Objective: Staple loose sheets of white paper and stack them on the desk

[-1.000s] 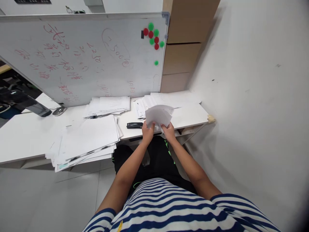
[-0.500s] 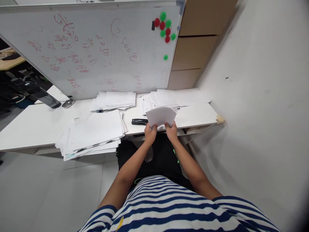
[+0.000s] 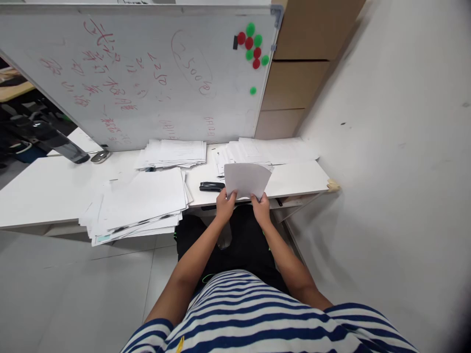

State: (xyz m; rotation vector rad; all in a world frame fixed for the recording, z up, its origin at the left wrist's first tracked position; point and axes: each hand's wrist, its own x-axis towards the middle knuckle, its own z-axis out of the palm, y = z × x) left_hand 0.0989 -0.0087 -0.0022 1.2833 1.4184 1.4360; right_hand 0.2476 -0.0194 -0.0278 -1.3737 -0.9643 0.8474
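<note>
Both hands grip a white sheet of paper (image 3: 247,179), perhaps more than one sheet, above the desk's front edge. My left hand (image 3: 225,206) is closed on its lower left corner, thumb on top. At the lower right corner, my right hand (image 3: 261,208) pinches it the same way. Just left of the paper lies a black stapler (image 3: 212,187), its right end close to my left hand. Behind the held paper sits a spread of printed sheets (image 3: 241,151), partly covered by it.
A large paper stack (image 3: 143,196) overhangs the desk's front edge on the left. Another pile (image 3: 176,152) lies against the whiteboard (image 3: 147,73). A mouse (image 3: 100,156) and a dark bottle (image 3: 69,147) are farther left. Cardboard boxes (image 3: 294,83) and a wall (image 3: 386,171) bound the right.
The held paper has flattened from a curved bend, and its top edge is now straighter. Both hands keep their grip, with only slight movement. The view has shifted a little.
</note>
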